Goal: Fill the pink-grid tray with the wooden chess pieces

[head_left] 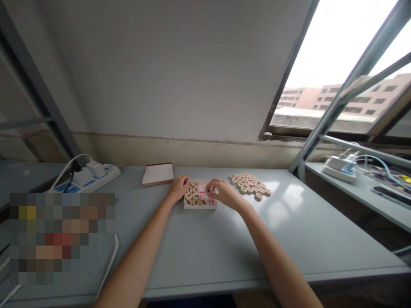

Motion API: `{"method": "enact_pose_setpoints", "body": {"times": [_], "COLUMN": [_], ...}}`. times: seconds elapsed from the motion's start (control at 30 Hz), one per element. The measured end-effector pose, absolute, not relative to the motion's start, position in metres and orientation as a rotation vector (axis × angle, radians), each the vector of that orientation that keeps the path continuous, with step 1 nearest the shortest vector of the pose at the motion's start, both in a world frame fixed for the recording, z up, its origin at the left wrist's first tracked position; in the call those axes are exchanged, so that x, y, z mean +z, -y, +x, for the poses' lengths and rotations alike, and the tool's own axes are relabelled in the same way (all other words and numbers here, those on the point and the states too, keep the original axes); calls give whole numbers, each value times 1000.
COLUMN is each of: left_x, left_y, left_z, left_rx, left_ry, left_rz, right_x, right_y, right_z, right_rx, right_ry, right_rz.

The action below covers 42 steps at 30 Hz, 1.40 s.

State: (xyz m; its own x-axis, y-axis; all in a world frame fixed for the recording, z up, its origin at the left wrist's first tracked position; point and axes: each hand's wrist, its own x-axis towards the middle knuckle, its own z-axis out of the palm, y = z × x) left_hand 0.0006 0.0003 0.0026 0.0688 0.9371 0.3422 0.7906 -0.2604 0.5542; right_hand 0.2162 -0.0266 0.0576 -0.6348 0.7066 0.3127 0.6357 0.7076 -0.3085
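Observation:
A shallow box (200, 208) lies in the middle of the table. Round Chinese chess pieces (193, 195) with dark characters fill its left side, and one more lies at the front, right of them. Pink-marked lining shows on the right. My left hand (177, 190) grips the box's left edge near the back corner, fingers curled. Over the right half, my right hand (225, 192) pinches a Chinese chess piece (208, 191) between thumb and fingers; the fingers partly cover it. Several loose pieces (249, 184) are spread to the right of the box.
An open box lid (158, 175) rests at the back left, near the wall. Power strips with plugs and cables stand at far left (96, 175) and on the right-hand side table (340, 168). A white cable (111, 261) runs over the grey table (199, 252). The lower left is pixelated.

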Motion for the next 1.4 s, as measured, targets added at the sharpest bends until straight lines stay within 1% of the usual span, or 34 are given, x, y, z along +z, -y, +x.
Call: {"method": "enact_pose_setpoints", "body": {"times": [0.13, 0.27, 0.37, 0.43, 0.53, 0.63, 0.77, 0.87, 1.0, 1.07, 1.23, 1.4], "left_x": [2, 1, 1, 1, 1, 0, 0, 1, 1, 1, 1, 1], "left_y": [1, 1, 1, 1, 2, 2, 1, 1, 1, 0, 0, 1], "left_z": [0, 0, 0, 0, 0, 0, 0, 0, 0, 0, 1, 1], "left_rx": [980, 990, 998, 1002, 1002, 1001, 1003, 998, 1007, 1008, 990, 982], "left_ry": [-1747, -1736, -1736, -1738, -1730, -1726, -1731, -1734, -1718, -1713, -1725, -1738], "left_rz": [2126, 2123, 2118, 2125, 2132, 2137, 2138, 2128, 2129, 2134, 2114, 2118], "right_x": [60, 42, 32, 32, 38, 44, 44, 39, 37, 37, 41, 41], "right_y": [17, 2, -5, -6, -1, 12, 30, 35, 31, 30, 33, 35], "right_z": [251, 280, 296, 301, 292, 263, 221, 209, 213, 216, 217, 215], "right_rx": [99, -76, -166, -184, -77, 113, 346, 471, 617, 621, 437, 354], "right_ry": [2321, 2395, 2337, 2282, 2240, 2248, 2468, 2560, 2542, 2516, 2493, 2534], "right_rz": [-1159, -1411, -1583, -1621, -1500, -1248, -927, -927, -941, -970, -1045, -1038]}}
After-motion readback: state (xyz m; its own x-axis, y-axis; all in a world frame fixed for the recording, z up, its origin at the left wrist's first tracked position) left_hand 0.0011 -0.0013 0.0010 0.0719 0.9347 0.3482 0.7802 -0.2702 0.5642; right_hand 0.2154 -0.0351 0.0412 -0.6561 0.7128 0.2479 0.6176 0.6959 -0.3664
